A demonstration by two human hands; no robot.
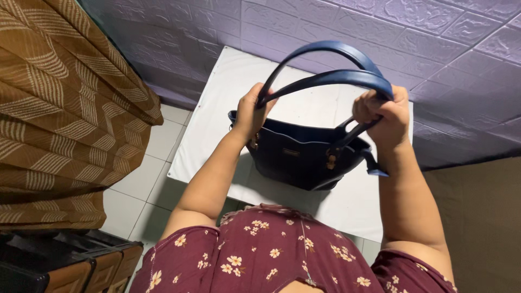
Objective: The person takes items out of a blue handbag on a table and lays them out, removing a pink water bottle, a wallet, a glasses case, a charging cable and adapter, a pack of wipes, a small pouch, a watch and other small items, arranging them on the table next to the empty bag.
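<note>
Gripping one navy handbag (304, 160) over the white sheet (239, 81), the left hand (251, 114) closes its fingers on the bag's rim at nine o'clock, and the right hand (382, 116) is fisted around both handle straps (331, 68) at three o'clock. Its open mouth is dark; contents cannot be told

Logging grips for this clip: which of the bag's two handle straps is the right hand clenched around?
The lower strap: the right hand fists its end, while the upper strap arches free above.

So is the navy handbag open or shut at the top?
Open: the handbag's mouth gapes, dark interior showing, while both hands pull its handles apart.
</note>
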